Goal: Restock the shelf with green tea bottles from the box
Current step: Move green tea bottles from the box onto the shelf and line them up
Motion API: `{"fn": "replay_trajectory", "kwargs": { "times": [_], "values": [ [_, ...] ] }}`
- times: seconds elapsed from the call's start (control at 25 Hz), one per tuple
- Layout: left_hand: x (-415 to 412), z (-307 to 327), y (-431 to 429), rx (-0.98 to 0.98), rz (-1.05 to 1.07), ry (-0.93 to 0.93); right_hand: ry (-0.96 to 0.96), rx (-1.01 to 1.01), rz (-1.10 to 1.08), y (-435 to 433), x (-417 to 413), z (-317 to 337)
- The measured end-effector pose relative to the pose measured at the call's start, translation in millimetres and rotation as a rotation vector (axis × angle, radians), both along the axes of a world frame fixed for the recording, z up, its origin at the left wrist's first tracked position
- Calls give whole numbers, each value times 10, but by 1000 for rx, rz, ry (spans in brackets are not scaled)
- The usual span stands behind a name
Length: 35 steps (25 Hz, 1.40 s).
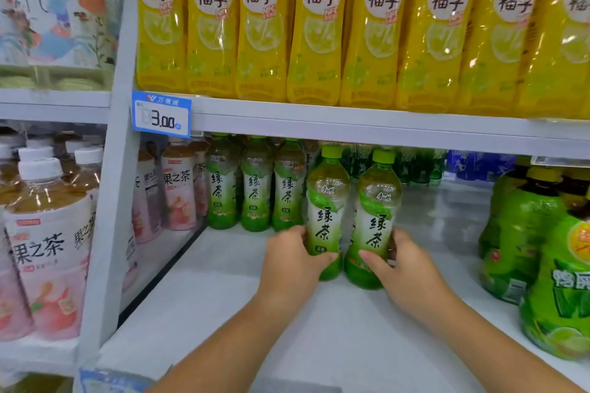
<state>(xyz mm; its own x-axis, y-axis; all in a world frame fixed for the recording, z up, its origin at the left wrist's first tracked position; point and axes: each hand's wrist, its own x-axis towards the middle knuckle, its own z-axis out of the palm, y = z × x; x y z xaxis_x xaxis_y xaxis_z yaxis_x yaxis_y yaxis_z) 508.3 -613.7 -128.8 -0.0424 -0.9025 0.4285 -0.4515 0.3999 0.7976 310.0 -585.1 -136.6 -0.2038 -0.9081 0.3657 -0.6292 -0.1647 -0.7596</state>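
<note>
Gripped low on their labels, two green tea bottles are held upright, the left-hand bottle [328, 201] clasped by the left hand [292, 260] and the right-hand bottle [379, 210] by the right hand [404, 260]; both bases appear to be set on the white shelf [207, 297], side by side and almost touching; a back row [255, 188] of three matching bottles is seen just behind and to the left; the pair is best slid back level, labels facing forward, until lined up beside that row; the box is not seen; yellow bottles [319, 29] are ranged above.
</note>
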Motion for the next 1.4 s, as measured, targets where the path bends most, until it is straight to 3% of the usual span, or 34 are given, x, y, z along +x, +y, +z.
{"fn": "replay_trajectory", "kwargs": {
  "times": [0.52, 0.92, 1.4],
  "values": [
    [-259, 142, -691, 46, 187, -286, 35, -22, -38, -893, -88, -21],
    [-332, 100, -879, -31, 294, -489, -145, -113, 36, -1130, -75, -171],
    [-382, -33, -960, -129, 364, -522, -127, -82, -12, -1208, -100, -209]
  ]
}}
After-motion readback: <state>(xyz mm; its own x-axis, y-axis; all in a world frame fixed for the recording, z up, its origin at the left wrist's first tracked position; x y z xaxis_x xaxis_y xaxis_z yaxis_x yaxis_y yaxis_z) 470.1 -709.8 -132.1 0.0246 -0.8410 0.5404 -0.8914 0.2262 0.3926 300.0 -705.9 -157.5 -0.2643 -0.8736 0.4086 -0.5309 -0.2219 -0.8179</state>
